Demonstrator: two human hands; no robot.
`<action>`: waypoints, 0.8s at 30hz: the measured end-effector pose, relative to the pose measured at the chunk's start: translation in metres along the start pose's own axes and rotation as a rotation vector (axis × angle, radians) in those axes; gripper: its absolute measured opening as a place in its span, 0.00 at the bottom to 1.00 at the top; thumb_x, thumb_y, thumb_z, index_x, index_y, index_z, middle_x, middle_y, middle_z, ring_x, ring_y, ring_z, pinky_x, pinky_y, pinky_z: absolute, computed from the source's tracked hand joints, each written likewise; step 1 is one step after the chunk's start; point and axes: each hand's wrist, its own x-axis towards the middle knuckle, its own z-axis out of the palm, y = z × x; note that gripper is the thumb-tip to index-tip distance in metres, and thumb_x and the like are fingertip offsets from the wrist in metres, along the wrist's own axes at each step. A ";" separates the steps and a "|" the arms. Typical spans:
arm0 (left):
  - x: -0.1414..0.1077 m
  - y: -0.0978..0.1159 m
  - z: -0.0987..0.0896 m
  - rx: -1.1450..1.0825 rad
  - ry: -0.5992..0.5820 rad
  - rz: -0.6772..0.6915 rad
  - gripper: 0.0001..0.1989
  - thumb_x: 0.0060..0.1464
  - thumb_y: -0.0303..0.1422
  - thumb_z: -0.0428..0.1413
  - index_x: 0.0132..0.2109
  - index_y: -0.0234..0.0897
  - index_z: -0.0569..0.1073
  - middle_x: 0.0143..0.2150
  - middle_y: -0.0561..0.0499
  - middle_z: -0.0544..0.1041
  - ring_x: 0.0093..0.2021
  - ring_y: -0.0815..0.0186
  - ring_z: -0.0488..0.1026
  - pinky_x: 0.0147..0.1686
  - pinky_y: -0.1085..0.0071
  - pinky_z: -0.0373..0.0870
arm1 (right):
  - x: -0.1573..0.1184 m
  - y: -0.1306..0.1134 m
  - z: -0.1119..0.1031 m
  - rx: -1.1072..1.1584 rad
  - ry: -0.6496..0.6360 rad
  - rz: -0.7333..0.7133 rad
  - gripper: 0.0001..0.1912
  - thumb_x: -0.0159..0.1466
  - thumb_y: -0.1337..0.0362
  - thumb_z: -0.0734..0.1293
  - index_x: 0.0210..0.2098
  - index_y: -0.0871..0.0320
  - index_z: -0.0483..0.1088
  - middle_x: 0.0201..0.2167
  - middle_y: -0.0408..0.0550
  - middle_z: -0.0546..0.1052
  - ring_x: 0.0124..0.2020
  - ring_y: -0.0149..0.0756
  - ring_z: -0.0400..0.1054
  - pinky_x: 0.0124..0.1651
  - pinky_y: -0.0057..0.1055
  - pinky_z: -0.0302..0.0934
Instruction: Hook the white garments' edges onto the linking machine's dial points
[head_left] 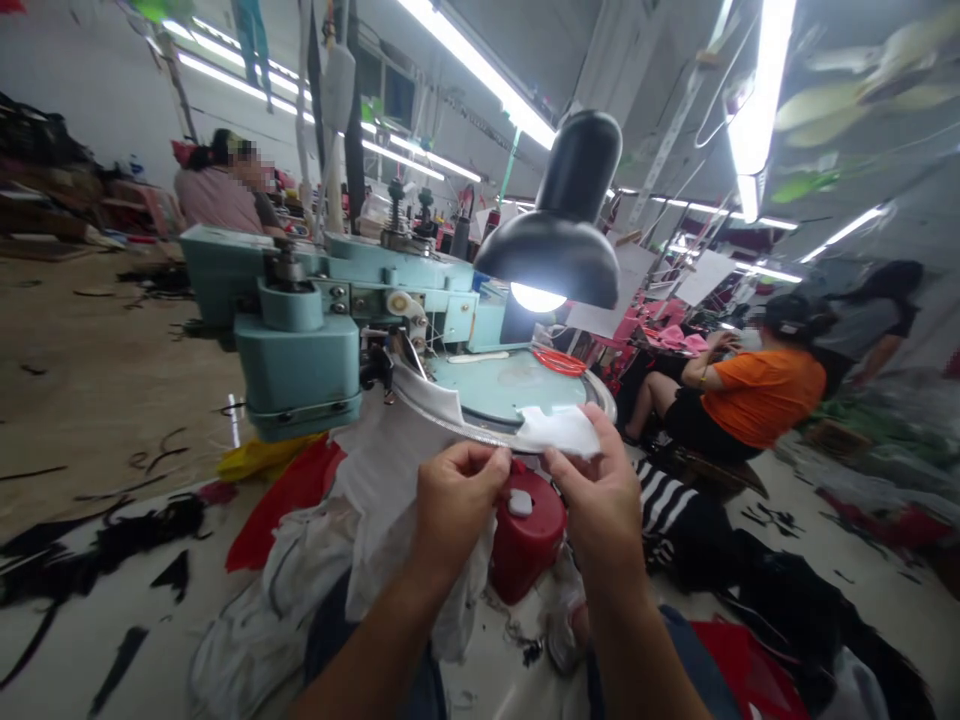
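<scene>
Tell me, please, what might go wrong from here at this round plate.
The left hand and right hand are right at the ridged rim, so a finger might get pinched if it turned. The white cloth in the right hand has an uneven edge and could sit crooked. The red cord on the plate lies near the rim and might snag.

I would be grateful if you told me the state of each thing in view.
Lamp: switched on.
Ceiling light: on.
Left hand: thumb and fingertips together at the machine's rim; anything between them is unclear.
Right hand: pinching the white cloth.
White cloth: gripped at one end, ragged-edged.
Orange cord: coiled, lying on the machine.
Machine: running or stopped, cannot tell.
</scene>
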 end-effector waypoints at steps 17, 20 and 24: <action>0.054 0.041 -0.043 0.689 -0.456 1.103 0.07 0.63 0.28 0.54 0.40 0.36 0.77 0.38 0.47 0.78 0.40 0.64 0.73 0.42 0.68 0.71 | -0.017 -0.011 -0.013 -0.473 0.081 -0.457 0.35 0.59 0.66 0.70 0.65 0.53 0.63 0.62 0.52 0.71 0.55 0.47 0.73 0.59 0.44 0.68; 0.053 0.039 -0.043 0.665 -0.430 1.117 0.07 0.63 0.28 0.54 0.40 0.36 0.78 0.39 0.47 0.78 0.40 0.64 0.74 0.42 0.68 0.71 | -0.015 -0.013 -0.020 -0.450 0.083 -0.376 0.35 0.55 0.67 0.71 0.63 0.56 0.67 0.59 0.53 0.74 0.51 0.47 0.75 0.56 0.42 0.70; 0.052 0.038 -0.045 0.668 -0.434 1.124 0.07 0.63 0.28 0.55 0.41 0.36 0.78 0.38 0.47 0.78 0.40 0.63 0.74 0.42 0.68 0.71 | -0.015 -0.016 -0.021 -0.513 0.142 -0.374 0.31 0.57 0.60 0.72 0.59 0.57 0.71 0.55 0.54 0.77 0.51 0.49 0.75 0.56 0.45 0.69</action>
